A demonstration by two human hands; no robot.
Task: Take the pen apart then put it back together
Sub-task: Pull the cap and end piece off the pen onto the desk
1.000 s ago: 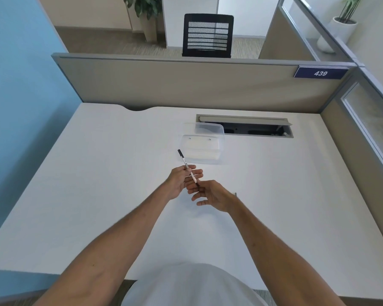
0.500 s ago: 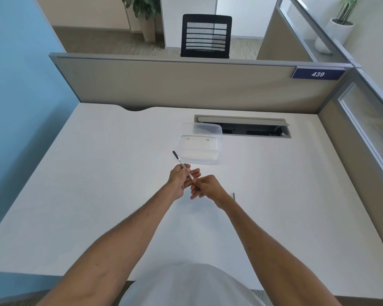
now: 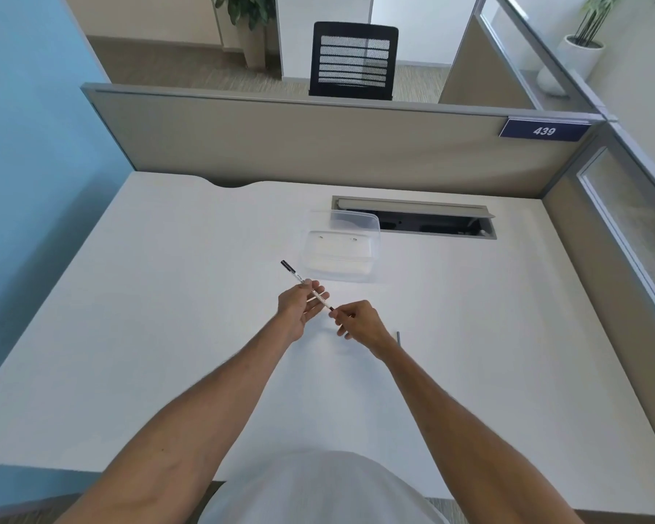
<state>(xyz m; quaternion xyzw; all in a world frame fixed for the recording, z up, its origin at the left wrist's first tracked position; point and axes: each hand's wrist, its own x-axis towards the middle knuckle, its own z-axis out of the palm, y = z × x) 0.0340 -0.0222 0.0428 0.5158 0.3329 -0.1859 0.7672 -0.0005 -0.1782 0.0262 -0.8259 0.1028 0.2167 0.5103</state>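
A slim pen (image 3: pixel 295 273) with a clear barrel and a dark far end slants up to the left above the white desk (image 3: pixel 167 315). My left hand (image 3: pixel 297 306) grips its barrel at the middle. My right hand (image 3: pixel 358 322) pinches the pen's dark near tip between thumb and fingers. A thin dark stick-like part (image 3: pixel 398 337) lies on the desk just right of my right wrist; what it is I cannot tell.
A clear plastic box (image 3: pixel 341 248) with its lid stands just beyond the hands. Behind it is an open cable slot (image 3: pixel 416 221) in the desk. A beige partition (image 3: pixel 318 141) closes the back and a glazed one the right side.
My right hand went from open under the pen to pinched on its near tip, then moved slightly right, and the pen tilted lower. My left hand stayed on the barrel.
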